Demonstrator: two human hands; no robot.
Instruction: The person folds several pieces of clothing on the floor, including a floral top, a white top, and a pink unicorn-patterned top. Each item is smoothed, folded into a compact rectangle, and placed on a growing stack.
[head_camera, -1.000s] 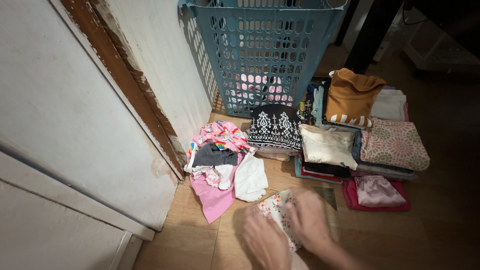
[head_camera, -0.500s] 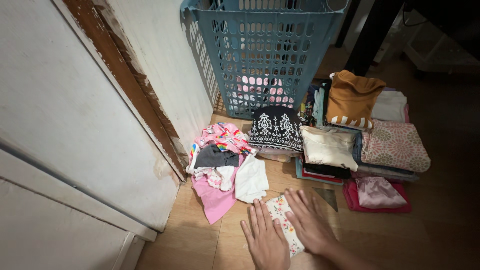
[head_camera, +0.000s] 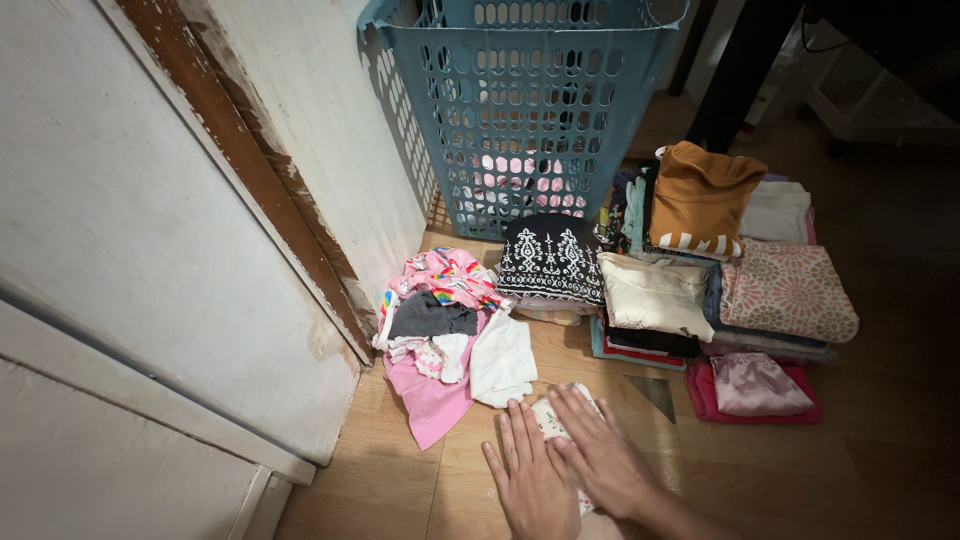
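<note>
A small white cloth (head_camera: 553, 415) with a scatter of tiny pink and green flowers lies flat on the wooden floor (head_camera: 400, 490) near the bottom of the view, just in front of a loose heap of pink, grey and white clothes (head_camera: 445, 335). Most of the cloth is covered; only its far end and a sliver near the wrist show. The left hand (head_camera: 535, 478) rests palm down on its near left part, fingers straight, close together and fully stretched out, gripping nothing. The right hand (head_camera: 603, 455) lies flat across the cloth too, fingers extended and slightly spread, its fingertips (head_camera: 560, 400) reaching over the far edge; it presses rather than grasps. Beyond the hands stand stacks of folded clothes: a black piece with white pattern (head_camera: 550, 258), a cream one (head_camera: 655, 295), a brown one (head_camera: 700, 195) and a pink floral one (head_camera: 788, 290). A blue plastic laundry basket (head_camera: 520, 110) stands behind them against a worn white wall (head_camera: 150, 220).
</note>
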